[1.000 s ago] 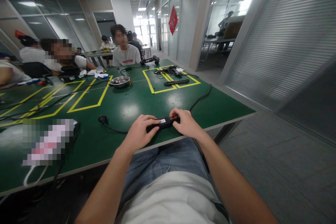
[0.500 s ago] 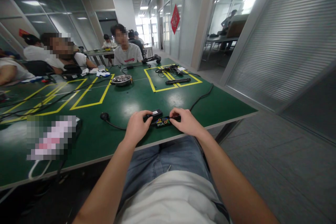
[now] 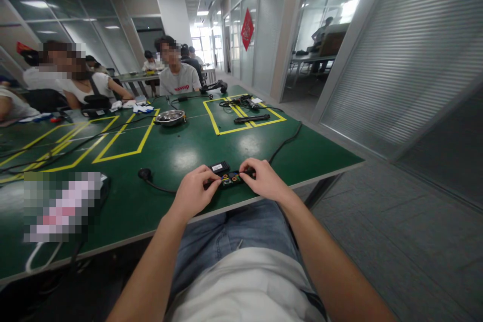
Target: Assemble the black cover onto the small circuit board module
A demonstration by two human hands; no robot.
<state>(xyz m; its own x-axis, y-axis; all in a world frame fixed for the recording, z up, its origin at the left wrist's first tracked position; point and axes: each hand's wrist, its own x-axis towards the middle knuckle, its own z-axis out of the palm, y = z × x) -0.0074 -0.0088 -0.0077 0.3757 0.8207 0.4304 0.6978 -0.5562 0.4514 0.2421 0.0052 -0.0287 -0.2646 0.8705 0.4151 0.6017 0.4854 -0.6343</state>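
An open black case with a circuit board (image 3: 231, 179) lies near the table's front edge, with orange-ringed parts and coloured wires showing inside. My left hand (image 3: 198, 186) has its thumb and fingers closed on the left end of this case. At the opposite end, my right hand (image 3: 262, 176) pinches the case where a black cord (image 3: 286, 142) leads away. Just behind it rests a black cover (image 3: 219, 167) bearing a white label. From beneath my left hand a second cord runs left to a black plug (image 3: 144, 174). My fingers partly hide both ends of the case.
On the green table (image 3: 196, 141) stands a metal bowl (image 3: 170, 117). A black bar (image 3: 252, 118) and tangled cables (image 3: 241, 102) lie inside yellow tape outlines. A blurred pink-and-white item (image 3: 68, 206) is at the left. A person (image 3: 179, 80) sits across the table.
My left hand has left the labelled cover and moved onto the left end of the open case. My right hand stays at the right end. The view has shifted slightly.
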